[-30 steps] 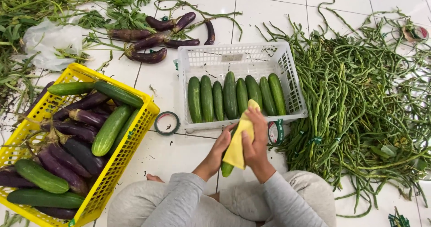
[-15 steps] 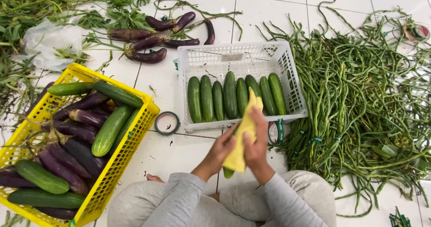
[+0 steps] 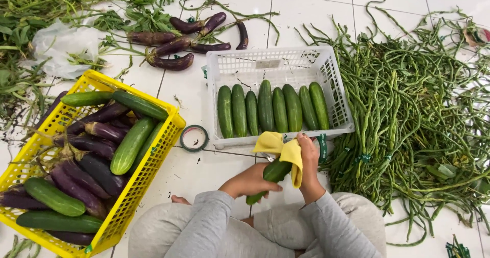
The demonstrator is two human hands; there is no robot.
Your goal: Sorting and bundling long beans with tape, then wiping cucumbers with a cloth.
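While gripping cucumber (image 3: pixel 274 172) in left hand (image 3: pixel 250 181), long axis slanted toward white basket (image 3: pixel 337 92), rubbing with right hand (image 3: pixel 309 161) clamped on yellow cloth (image 3: pixel 286 151).

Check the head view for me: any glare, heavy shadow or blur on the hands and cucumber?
Head view: light is even and soft, shadows faint; mild sheen on the white floor tiles, no blown-out glare; left hand, right hand, cucumber and yellow cloth are sharp; straight tile lines show little distortion.
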